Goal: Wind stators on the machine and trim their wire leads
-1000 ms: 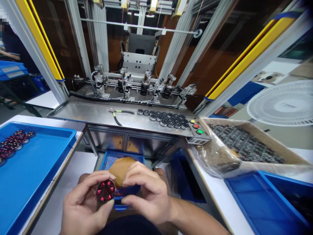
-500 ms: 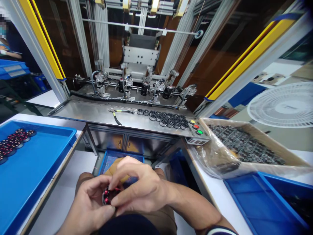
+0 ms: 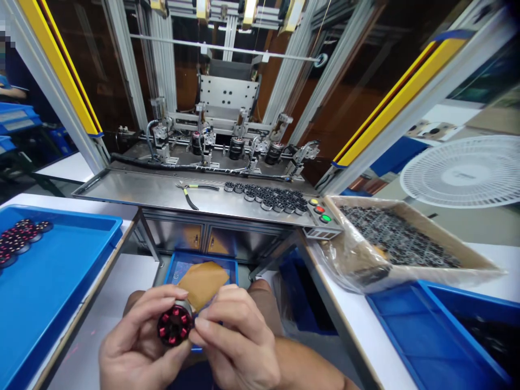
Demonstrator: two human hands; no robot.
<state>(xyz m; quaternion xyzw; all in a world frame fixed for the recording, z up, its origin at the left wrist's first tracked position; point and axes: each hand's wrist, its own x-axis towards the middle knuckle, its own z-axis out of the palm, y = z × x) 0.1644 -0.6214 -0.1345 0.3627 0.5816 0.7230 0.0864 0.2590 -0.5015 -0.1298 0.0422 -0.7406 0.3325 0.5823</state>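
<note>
My left hand (image 3: 142, 341) grips a round motor stator (image 3: 175, 326) by its rim, above my lap. Its wound face, black with red coils spaced around the ring, is turned up toward me. Close against the stator's right edge is my right hand (image 3: 239, 336), thumb and fingertips pinched together. Whatever lies in that pinch, perhaps a thin wire, is too small to make out. Beneath the hands, a blue tray (image 3: 170, 265) holds a brown sheet of paper or card (image 3: 205, 281).
Wound stators (image 3: 20, 238) lie in a blue tray (image 3: 81, 265) at left. Cutting pliers (image 3: 189, 195) and several unwound cores (image 3: 276, 197) rest on the metal ledge before a winding machine (image 3: 229, 97). Buttons (image 3: 325, 218), a carton of cores (image 3: 398, 233) and a fan (image 3: 463, 173) are at right.
The stator has turned so its coiled face shows toward me. My right hand has drawn back from over it to its right side, fingers now pinched. The view has shifted slightly.
</note>
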